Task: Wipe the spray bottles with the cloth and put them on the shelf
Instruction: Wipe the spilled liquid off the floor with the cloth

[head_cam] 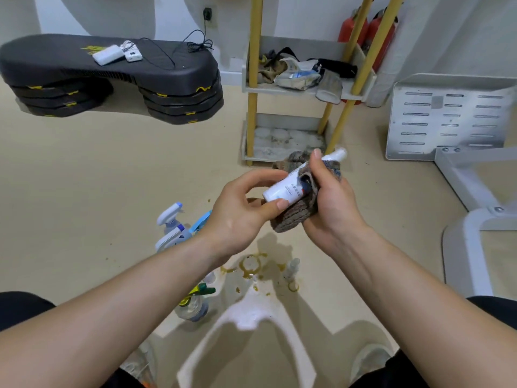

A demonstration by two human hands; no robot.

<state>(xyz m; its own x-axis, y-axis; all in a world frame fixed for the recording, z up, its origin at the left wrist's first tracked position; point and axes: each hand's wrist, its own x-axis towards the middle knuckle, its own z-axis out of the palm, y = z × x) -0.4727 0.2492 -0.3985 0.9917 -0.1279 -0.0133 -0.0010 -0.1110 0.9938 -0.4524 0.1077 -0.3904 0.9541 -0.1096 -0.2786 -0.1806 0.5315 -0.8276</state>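
Note:
A small white bottle [282, 190] lies tilted between my hands, its capped end pointing up and to the right. My left hand [240, 211] pinches its lower end with thumb and fingers. My right hand [330, 200] grips a grey-brown cloth [296, 217] wrapped around the bottle's middle. On the floor to the left stand two white trigger spray bottles [170, 219], and a clear bottle with a yellow-green trigger [195, 301] sits partly hidden under my left forearm. A small clear bottle [292, 268] stands below my right wrist. The shelf [282, 92] with yellow posts is just beyond my hands.
The shelf's middle tier holds rags, a glove and a bag; its bottom tier [251, 147] is dusty. Brown stains [251, 264] mark the floor. A black step platform [112, 77] sits far left, red extinguishers [361, 29] behind the shelf, a white metal frame [453, 119] right.

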